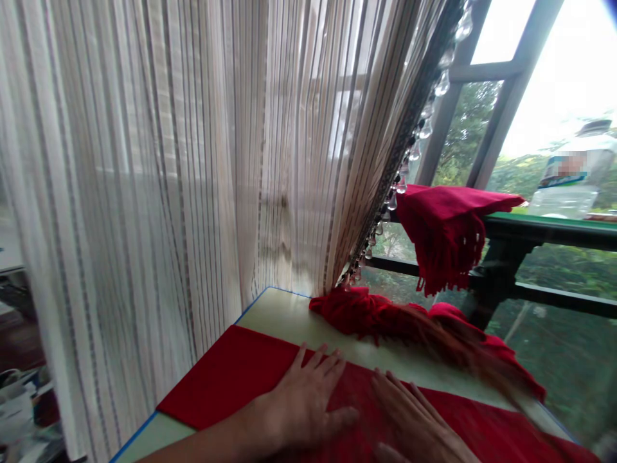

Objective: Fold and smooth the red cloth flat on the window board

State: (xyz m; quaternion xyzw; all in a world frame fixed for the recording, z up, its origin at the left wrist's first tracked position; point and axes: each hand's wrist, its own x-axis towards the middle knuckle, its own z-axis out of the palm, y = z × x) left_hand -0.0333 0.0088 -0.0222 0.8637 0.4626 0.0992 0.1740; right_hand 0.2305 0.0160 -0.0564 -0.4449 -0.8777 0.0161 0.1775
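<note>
Cloth (226, 373), plain red, laid as a long flat band across the pale, blue-edged surface (270, 312). I have both hands at it: left hand (306, 399) palm down, fingers spread; right hand (414, 415) flat too, fingers closer, blurred. To smooth it well, I'd press lightly from the middle outward and keep the far edge straight. Bunched red fabric (376, 315) lies beyond. Further out, a red fringed cloth (446, 222) drapes over the dark rail (578, 233). Only container I see: clear plastic bottle (569, 177), dark cap, at the rail; can't tell its contents.
</note>
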